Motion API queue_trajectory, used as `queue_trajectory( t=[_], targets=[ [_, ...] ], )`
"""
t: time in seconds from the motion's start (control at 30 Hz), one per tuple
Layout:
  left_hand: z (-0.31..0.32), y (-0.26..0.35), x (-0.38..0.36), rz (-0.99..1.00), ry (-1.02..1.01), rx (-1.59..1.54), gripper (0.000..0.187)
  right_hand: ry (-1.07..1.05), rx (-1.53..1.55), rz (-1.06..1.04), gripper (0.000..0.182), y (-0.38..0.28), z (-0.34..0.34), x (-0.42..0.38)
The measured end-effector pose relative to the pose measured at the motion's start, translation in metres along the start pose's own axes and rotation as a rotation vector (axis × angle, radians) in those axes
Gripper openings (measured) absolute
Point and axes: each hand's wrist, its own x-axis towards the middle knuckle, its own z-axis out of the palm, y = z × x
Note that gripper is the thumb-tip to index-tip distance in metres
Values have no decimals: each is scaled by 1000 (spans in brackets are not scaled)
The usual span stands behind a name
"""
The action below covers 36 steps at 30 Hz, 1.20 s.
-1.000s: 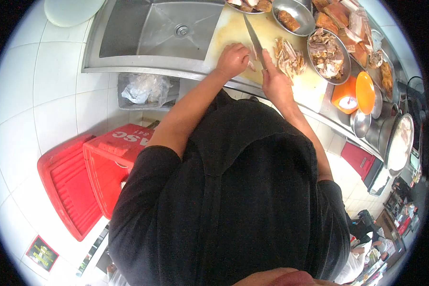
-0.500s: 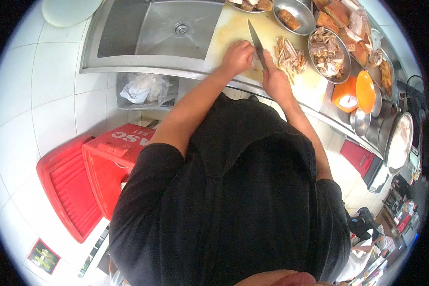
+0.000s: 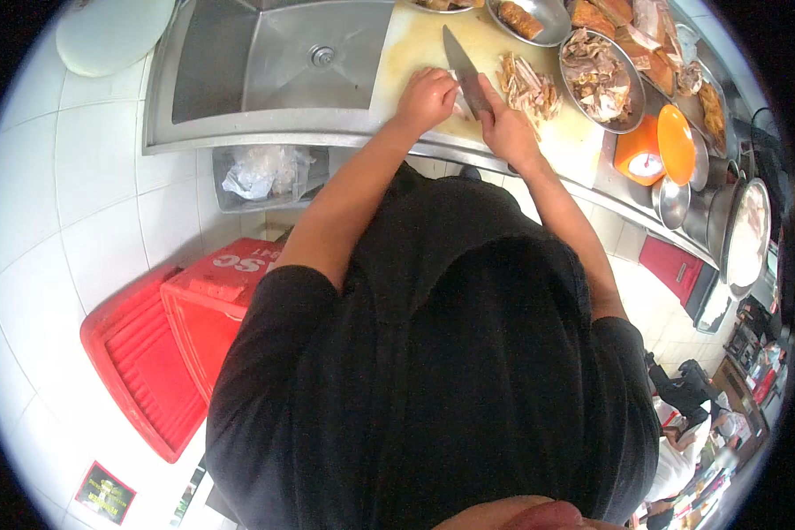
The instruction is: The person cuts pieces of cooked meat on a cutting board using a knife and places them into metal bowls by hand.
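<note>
My right hand is wrapped round the handle of a kitchen knife, its broad blade pointing away from me over the cutting board. Close by on the left, my left hand has its fingers curled down on the board. A small pale piece of meat shows at its fingertips, beside the blade; most of it is hidden. Just right of the knife lies a pile of sliced meat. Beyond that pile stands a metal bowl of chopped meat.
To the left is a steel sink. At the right stand an orange scale, a small metal bowl and large roasted meat pieces. Another metal bowl holds a browned chunk. Below left are red crates.
The whole view has shifted slightly, with the counter now a little further left. My right hand and the knife have moved slightly closer to my left hand, which stays curled on the board.
</note>
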Motion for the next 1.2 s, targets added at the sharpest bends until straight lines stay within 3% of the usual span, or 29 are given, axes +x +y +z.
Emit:
queue_trajectory(
  t=[0.2,0.4,0.5,0.8,0.9,1.03,1.2],
  targets=[
    [-45,23,-22,51,-110,20,20,89,-14,-160,68,16,-7,-20],
    [-32,21,-21,-1,-110,141,15,85,8,-299,72,25,-2,-33],
    [-28,23,-22,-32,-49,167,14,-1,-23,-215,69,15,-11,-35],
    [-24,20,-26,-32,-9,195,9,-65,-151,-286,68,22,-21,-24],
    [-24,18,-20,19,-7,208,7,71,-23,-342,67,30,-25,-17],
    [-15,13,-7,39,3,282,10,-91,45,-63,65,18,-44,-14],
    [-16,6,-11,-23,71,283,13,98,118,-302,66,28,-27,-10]
  ],
)
